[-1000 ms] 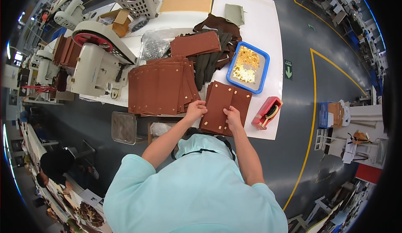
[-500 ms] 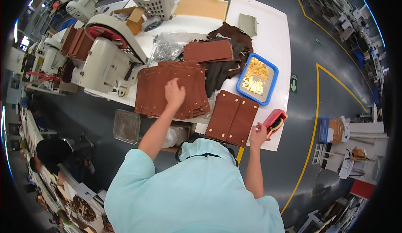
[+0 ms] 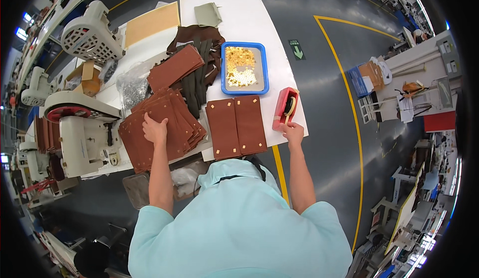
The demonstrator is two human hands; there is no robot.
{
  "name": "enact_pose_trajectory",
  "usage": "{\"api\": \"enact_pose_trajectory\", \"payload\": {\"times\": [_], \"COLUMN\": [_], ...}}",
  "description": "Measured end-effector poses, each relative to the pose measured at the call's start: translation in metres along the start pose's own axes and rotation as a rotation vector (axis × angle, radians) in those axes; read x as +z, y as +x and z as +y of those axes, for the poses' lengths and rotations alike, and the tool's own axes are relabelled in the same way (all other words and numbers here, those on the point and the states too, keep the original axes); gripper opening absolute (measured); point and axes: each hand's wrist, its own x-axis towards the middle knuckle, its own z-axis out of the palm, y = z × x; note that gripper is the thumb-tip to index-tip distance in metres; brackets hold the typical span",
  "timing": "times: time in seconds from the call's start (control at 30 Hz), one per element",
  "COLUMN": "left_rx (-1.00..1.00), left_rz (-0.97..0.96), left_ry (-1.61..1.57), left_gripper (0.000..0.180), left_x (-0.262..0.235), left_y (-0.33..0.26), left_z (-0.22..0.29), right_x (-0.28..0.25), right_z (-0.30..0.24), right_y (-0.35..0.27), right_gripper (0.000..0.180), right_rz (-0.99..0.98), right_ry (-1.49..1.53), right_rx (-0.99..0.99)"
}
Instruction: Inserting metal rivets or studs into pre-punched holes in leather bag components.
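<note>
My left hand (image 3: 155, 130) rests on a fanned stack of brown panels (image 3: 174, 131), thumb and fingers apart, holding nothing. My right hand (image 3: 293, 131) is at the near end of a red tape dispenser (image 3: 285, 109), its thumb and fingertips pinched on the tape there. A pale tape roll with a dark core sits in the dispenser. Between my hands lie two brown panels (image 3: 236, 128) side by side, with small pale tape pieces near their ends. Beyond them stands a blue-rimmed tray (image 3: 223, 68) with many small gold-coloured pieces.
At the back left of the white table (image 3: 234, 8), more brown panels (image 3: 175, 67) lie on dark scraps (image 3: 192, 86), near a clear plastic bag (image 3: 133, 86). A white machine (image 3: 82, 138) stands on the left. A grey-green folded piece (image 3: 208, 14) lies far back.
The view has turned, so the table's things appear further left. My left hand stays over the stack with its fingers more spread. My right fingers have closed at the dispenser's near end.
</note>
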Motion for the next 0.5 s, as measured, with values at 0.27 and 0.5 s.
{"api": "enact_pose_trajectory", "payload": {"times": [0.27,0.5], "left_rx": [0.358,0.523], "left_rz": [0.21,-0.188], "left_ry": [-0.179,-0.664], "left_gripper": [0.043,0.023], "left_x": [-0.001,-0.066], "left_y": [0.006,-0.069], "left_z": [-0.006,0.077], "right_x": [0.005,0.026], "right_z": [0.011,0.041], "right_y": [-0.01,-0.016], "right_gripper": [0.026,0.02], "right_rz": [-0.004,0.128], "right_ry": [0.705,0.775], "right_rx": [0.218,0.003]}}
